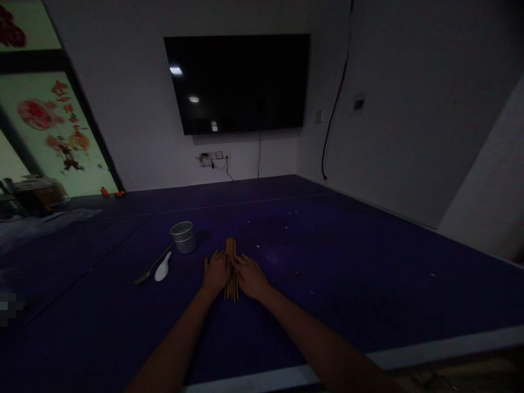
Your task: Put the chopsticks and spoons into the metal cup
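A bundle of several brownish-yellow chopsticks (232,281) lies lengthwise on the dark purple surface, pointing away from me. From the left, my left hand (218,269) presses against the bundle with its fingers closed along that side. My right hand (250,277) holds the opposite side, its fingertips reaching over the sticks. Both hands partly hide the middle of the bundle. Left of my hands are a grey metal cup (184,238) standing upright, a white soup spoon (162,268) and a long metal spoon (152,266).
Small white scraps (257,246) are scattered over the purple surface (347,273). Clear plastic wrap (45,221) lies at the far left near dark clutter. A television (241,82) hangs on the back wall, and a black cable (336,103) runs down near the corner.
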A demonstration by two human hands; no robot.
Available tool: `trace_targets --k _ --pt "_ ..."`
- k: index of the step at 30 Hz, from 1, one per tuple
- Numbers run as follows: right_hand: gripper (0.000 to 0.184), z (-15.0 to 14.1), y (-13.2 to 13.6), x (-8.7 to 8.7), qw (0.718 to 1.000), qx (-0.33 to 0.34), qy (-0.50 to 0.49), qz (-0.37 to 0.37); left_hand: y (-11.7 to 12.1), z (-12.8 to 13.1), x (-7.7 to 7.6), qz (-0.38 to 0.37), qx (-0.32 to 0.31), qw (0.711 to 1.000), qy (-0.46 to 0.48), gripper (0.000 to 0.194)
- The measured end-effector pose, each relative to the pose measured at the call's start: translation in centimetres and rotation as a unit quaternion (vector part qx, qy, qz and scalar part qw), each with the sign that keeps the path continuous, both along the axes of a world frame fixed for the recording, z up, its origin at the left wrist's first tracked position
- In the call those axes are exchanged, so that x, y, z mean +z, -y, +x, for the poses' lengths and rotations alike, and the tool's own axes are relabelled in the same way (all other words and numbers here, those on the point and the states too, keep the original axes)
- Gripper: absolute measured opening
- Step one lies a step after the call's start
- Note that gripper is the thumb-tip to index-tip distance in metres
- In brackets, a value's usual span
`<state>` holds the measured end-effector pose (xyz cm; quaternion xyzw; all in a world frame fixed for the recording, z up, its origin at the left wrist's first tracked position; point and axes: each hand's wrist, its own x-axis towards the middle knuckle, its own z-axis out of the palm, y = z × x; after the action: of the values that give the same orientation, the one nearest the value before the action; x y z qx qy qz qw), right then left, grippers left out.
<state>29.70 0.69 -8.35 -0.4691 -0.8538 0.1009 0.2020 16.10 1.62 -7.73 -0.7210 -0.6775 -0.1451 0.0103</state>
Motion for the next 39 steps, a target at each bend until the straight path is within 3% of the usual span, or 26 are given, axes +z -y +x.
trace_targets --k 39 --pt "0.049 0.12 -0.46 -0.1 1.0 0.008 0.002 -0.007 -0.38 -0.09 0.2 0.006 0.018 1.0 0.006 0.04"
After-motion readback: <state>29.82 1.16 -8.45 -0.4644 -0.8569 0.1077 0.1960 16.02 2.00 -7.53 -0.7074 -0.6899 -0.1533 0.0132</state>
